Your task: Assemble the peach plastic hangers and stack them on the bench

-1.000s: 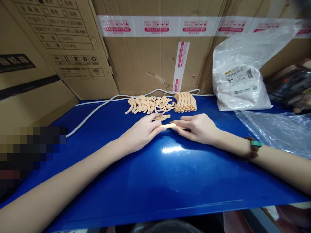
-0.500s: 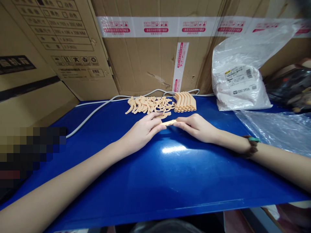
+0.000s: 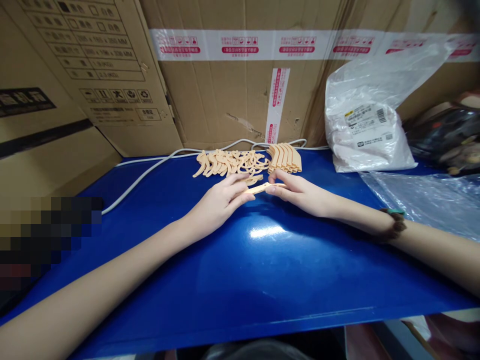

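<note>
My left hand (image 3: 221,201) grips the near end of a slim beige plastic piece (image 3: 258,189), thumb below and fingers above. At its other end my right hand (image 3: 300,193) pinches with thumb and forefinger, and a thin beige strip shows between them. Whether that strip is part of the same piece I cannot tell. Just behind my left fingertips lies another beige piece (image 3: 255,178), partly hidden. Farther back is a loose heap of curved beige pieces (image 3: 221,162). Right of the heap, curved hollow beige pieces (image 3: 285,157) are stacked in neat rows.
The blue table (image 3: 210,295) ends at a front edge. Cardboard boxes (image 3: 217,100) wall off the back and left. A white cable (image 3: 144,177) runs behind the heap. At the right stand a white plastic bag (image 3: 369,135) and clear plastic film (image 3: 423,197).
My right hand has shifted slightly left, and its forefinger now bends up higher over the piece. My left hand keeps its hold almost in place. The view has tilted slightly.
</note>
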The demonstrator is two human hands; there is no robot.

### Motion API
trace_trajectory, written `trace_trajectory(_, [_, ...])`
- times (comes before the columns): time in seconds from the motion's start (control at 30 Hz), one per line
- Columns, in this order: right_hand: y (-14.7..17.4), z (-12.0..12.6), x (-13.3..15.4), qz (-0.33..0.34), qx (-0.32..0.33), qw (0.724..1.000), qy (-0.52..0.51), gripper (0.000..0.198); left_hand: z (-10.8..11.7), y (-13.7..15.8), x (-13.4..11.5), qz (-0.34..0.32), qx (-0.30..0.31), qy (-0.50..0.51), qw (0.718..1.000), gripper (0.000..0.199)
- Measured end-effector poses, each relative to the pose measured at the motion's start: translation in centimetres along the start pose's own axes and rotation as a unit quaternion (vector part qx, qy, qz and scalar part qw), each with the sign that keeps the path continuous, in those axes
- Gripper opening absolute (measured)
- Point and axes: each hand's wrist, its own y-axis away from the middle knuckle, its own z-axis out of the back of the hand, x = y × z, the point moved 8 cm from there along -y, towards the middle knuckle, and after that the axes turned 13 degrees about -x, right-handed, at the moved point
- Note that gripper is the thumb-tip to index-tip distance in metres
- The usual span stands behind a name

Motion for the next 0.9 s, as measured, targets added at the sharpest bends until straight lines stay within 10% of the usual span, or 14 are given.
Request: trace_trajectory(0.9, [1.1, -0.6, 0.7, 0.145, 0.008, 0.942, 0.304, 0.045, -0.7, 0.4, 0.0, -0.028, 0.031, -0.025, 0.999, 0.037])
